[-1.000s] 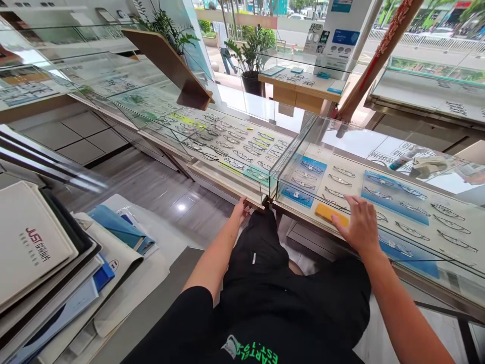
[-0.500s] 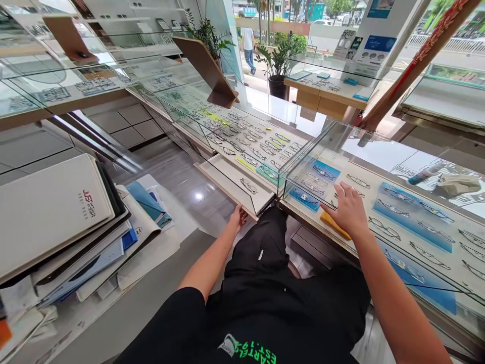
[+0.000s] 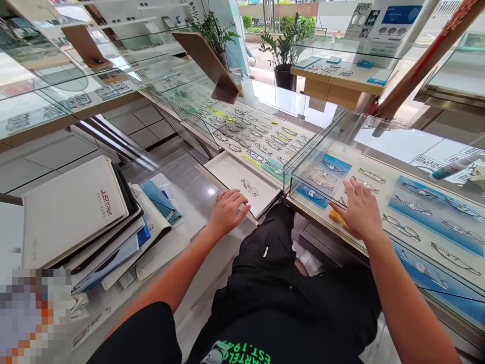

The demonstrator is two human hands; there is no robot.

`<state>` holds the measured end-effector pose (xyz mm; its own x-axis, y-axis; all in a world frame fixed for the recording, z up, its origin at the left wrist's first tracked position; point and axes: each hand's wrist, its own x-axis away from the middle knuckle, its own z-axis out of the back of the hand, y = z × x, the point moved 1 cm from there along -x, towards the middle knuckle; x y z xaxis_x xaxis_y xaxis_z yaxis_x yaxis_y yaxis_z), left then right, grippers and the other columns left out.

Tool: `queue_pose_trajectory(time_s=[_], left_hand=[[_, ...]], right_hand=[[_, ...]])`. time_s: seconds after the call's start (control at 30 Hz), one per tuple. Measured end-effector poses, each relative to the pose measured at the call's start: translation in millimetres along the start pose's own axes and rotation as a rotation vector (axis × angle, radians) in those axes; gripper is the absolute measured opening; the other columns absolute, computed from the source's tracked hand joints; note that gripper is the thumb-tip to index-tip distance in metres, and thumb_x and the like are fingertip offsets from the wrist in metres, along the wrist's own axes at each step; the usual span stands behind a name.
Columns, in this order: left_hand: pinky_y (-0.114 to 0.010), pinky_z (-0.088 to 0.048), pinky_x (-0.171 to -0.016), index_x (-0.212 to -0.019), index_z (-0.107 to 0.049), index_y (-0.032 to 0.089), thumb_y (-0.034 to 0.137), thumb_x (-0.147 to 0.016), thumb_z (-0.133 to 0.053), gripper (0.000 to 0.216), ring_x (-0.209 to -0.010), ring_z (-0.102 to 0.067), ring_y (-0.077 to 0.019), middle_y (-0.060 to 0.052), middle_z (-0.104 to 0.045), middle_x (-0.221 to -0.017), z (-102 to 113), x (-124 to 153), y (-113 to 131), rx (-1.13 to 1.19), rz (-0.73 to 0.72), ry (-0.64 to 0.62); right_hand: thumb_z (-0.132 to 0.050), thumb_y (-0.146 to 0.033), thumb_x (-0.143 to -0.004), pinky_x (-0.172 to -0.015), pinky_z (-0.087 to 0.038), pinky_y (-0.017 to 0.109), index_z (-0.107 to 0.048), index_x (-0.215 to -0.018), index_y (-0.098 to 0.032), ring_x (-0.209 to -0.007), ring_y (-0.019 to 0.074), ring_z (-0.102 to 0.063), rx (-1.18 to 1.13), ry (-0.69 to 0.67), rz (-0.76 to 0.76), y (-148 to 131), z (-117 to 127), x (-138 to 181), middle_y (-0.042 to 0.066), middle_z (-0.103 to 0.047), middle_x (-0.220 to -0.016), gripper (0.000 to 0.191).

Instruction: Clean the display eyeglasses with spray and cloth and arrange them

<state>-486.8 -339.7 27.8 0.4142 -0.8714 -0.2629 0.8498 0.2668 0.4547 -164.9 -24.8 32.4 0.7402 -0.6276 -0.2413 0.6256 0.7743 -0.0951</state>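
Note:
My left hand is over the front edge of a pulled-out white drawer, its fingers stretched out and holding nothing. Whether they touch the edge I cannot tell. A single pair of eyeglasses lies inside that drawer, just beyond my fingers. On the right, my right hand has its fingers spread at the near edge of the glass display case, with nothing in them. Beneath it, a yellow item, partly hidden, shows beside several eyeglass frames on blue and white cards.
Folders and papers are stacked on the left surface. More eyeglasses fill the case behind the drawer, under a tilted brown mirror or stand. A spray bottle stands or lies on the right countertop. Potted plants are at the back.
My left hand has risen from under the drawer's front edge to above it, its fingers now extended. My right hand stays on the case. The view has tilted down slightly.

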Motion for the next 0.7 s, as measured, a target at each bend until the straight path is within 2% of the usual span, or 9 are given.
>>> queue_pose_trajectory(time_s=[0.13,0.37,0.57,0.63,0.7], left_hand=[[-0.058,-0.028,-0.127,-0.089,-0.073,0.026,0.049,-0.102,-0.058,0.031,-0.114,-0.064,-0.0359,-0.012,-0.074,-0.099,18,-11,2,-0.045,0.055,-0.092],[-0.050,-0.050,-0.109,-0.064,-0.066,0.028,0.059,-0.079,-0.082,0.038,-0.110,-0.062,-0.0402,-0.013,-0.066,-0.077,38,3,-11,0.178,0.307,-0.164],[-0.047,-0.051,-0.107,-0.058,-0.065,0.029,0.060,-0.077,-0.085,0.041,-0.101,-0.064,-0.0378,-0.011,-0.064,-0.071,46,13,-18,0.137,0.345,-0.251],[-0.046,-0.052,-0.105,-0.057,-0.064,0.028,0.055,-0.074,-0.087,0.039,-0.099,-0.065,-0.0369,-0.010,-0.063,-0.069,44,23,-31,0.145,0.358,-0.268],[-0.044,-0.055,-0.097,-0.055,-0.063,0.028,0.049,-0.067,-0.093,0.039,-0.096,-0.067,-0.0368,-0.009,-0.063,-0.067,41,33,-54,0.220,0.502,-0.213]], right_hand=[[-0.041,-0.066,-0.106,-0.123,-0.040,0.060,-0.041,-0.164,-0.009,-0.154,0.0434,-0.041,0.008,-0.001,0.003,0,0,0,0.026,-0.046,-0.168,0.081],[-0.040,-0.068,-0.106,-0.121,-0.043,0.060,-0.038,-0.166,-0.010,-0.156,0.0438,-0.039,0.011,-0.031,-0.007,-2,2,1,0.025,-0.044,-0.170,0.083],[-0.040,-0.067,-0.106,-0.122,-0.041,0.062,-0.036,-0.168,-0.012,-0.155,0.0453,-0.040,-0.014,0.003,0.007,-1,1,2,0.026,-0.045,-0.169,0.083],[-0.042,-0.067,-0.106,-0.122,-0.041,0.062,-0.037,-0.167,-0.011,-0.155,0.0454,-0.040,-0.015,0.008,0.011,-1,0,2,0.026,-0.045,-0.169,0.083],[-0.042,-0.066,-0.106,-0.122,-0.041,0.061,-0.038,-0.166,-0.010,-0.155,0.0448,-0.040,-0.009,0.010,0.014,0,0,2,0.026,-0.046,-0.168,0.083]])
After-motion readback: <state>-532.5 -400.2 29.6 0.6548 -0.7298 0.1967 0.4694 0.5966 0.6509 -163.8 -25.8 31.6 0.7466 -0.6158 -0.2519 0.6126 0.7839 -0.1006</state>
